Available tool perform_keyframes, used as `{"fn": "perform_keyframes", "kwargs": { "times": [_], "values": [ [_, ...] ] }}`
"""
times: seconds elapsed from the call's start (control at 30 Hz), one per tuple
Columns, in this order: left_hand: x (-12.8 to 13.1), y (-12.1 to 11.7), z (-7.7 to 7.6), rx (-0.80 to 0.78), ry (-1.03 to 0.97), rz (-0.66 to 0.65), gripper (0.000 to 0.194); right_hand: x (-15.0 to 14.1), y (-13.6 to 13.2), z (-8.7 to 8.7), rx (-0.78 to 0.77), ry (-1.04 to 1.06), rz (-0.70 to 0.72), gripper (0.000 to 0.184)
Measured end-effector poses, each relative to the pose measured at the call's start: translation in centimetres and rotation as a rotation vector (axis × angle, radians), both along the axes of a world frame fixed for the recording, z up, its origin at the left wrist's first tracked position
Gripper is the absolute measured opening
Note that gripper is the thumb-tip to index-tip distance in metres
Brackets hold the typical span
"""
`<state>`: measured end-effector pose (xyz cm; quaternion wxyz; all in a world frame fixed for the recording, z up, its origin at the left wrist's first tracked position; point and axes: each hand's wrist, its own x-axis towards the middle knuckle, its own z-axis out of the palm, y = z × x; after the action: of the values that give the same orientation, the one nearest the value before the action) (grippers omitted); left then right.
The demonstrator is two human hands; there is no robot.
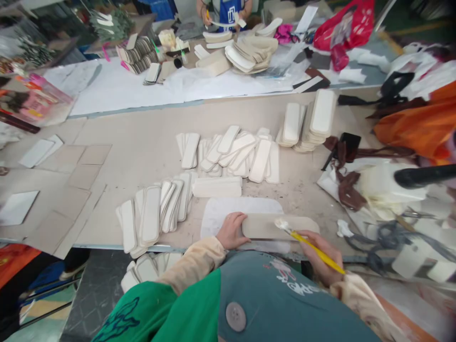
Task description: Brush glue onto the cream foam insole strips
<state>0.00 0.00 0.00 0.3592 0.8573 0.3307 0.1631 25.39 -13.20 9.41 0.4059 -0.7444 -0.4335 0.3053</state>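
My left hand (231, 231) grips the left end of a long beige panel with rounded corners (263, 227), thumb on the near edge and fingers on the far edge. The panel lies on a white sheet (213, 209) at the table's front edge. My right hand (322, 256) is closed around a yellow-handled brush (313, 249). Its white-coated tip touches or hovers just over the panel; I cannot tell which. Beyond the sheet lies a small stack of white strips (217, 186).
Fanned white strips lie to the left (149, 213) and in the middle (238, 152). Taller stacks (320, 114) stand at the back right. Scissors (384, 237) and a white container (388, 183) sit on the right. A co-worker (228, 14) handles a strip across the table.
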Motion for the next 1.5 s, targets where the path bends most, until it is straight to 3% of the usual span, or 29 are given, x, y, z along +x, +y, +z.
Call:
{"fn": "perform_keyframes", "kwargs": {
  "times": [0.13,0.3,0.53,0.7,0.87,1.07,1.17,1.23,1.33,1.5],
  "values": [
    [0.1,-0.5,-0.4,0.050,-0.015,0.016,0.087,-0.9,0.8,-0.9,-0.070,-0.018,0.157,0.025],
    [0.5,-0.8,-0.8,0.087,-0.017,0.040,0.081,-2.2,2.7,-1.8,0.004,0.008,0.331,0.021],
    [0.5,-1.1,-0.8,0.119,-0.013,0.041,0.074,-3.7,4.5,-2.9,-0.041,0.060,0.401,0.023],
    [0.7,-1.1,-0.2,0.126,0.027,0.047,0.071,-3.2,3.8,-3.4,-0.049,0.094,0.246,0.024],
    [0.7,-1.2,0.2,0.123,0.097,0.050,0.072,-0.5,1.5,-3.5,-0.081,0.078,0.021,0.030],
    [0.8,-1.3,0.2,0.124,0.124,0.052,0.072,4.1,-1.2,-2.9,-0.104,-0.095,-0.193,0.038],
    [0.8,-1.3,0.1,0.127,0.132,0.047,0.071,4.9,-1.8,-2.0,-0.122,-0.235,-0.232,0.035],
    [0.7,-1.4,0.1,0.132,0.130,0.044,0.071,4.1,-1.6,-1.4,-0.083,-0.252,-0.193,0.032],
    [0.6,-1.5,0.0,0.139,0.118,0.041,0.072,1.2,-0.6,-0.8,-0.042,-0.053,-0.075,0.030],
    [0.5,-1.5,0.0,0.151,0.118,0.037,0.072,-3.8,1.9,-1.8,-0.114,0.206,0.196,0.026]
  ]
}}
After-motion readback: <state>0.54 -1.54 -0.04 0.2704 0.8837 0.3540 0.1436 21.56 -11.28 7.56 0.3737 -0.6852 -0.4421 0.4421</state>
